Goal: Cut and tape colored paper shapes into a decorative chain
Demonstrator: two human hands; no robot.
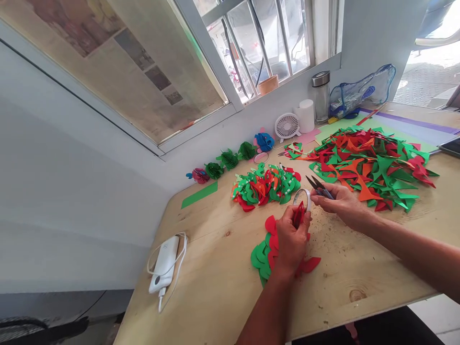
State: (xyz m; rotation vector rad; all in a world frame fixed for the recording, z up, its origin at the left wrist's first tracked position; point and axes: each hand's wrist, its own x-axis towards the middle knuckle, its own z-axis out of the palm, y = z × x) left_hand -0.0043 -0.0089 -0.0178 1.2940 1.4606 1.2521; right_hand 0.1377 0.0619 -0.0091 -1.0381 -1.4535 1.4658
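Note:
My left hand [292, 235] pinches a folded red paper piece [299, 214] and a roll of white tape [308, 200] stands up against its fingers. In my right hand [336, 201] are dark scissors [319, 186], blades pointing up and left and slightly apart; its fingertips are at the tape roll's right side. Beneath and beside my left hand lie rounded green paper pieces [261, 258] and red paper pieces [311, 264]. Behind the hands is a pile of green and red pieces with small white tape bits [266, 186].
A large heap of paper scraps [377, 167] covers the right side. Along the wall stand paper flowers [228, 159], a small fan [287, 126], a white roll [306, 116], a glass bottle [321, 98] and a clear pouch [362, 91]. A white power bank [164, 263] with cable lies left.

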